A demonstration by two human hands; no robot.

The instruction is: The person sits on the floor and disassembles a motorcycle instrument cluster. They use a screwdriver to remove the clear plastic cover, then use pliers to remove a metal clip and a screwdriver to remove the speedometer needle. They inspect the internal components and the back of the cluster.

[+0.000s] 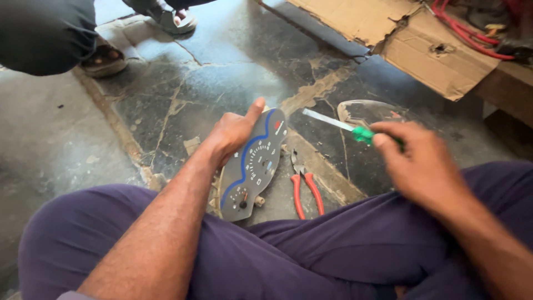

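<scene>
Now, left hand (233, 133): gripping the grey gauge panel (252, 166) by its edge, thumb up, panel tilted on the lap.
Right hand (425, 164): apparently clenched on a green-handled screwdriver (341, 125) (blurred).
Floor (222, 72): red-handled pliers (304, 186) just beside the panel.

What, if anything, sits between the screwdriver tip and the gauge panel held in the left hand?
Nothing visible. The right hand holds the green-handled screwdriver with its tip aimed toward the gauge panel, which the left hand props up. Only bare floor shows in the gap; the red pliers lie lower, off that line.
</scene>
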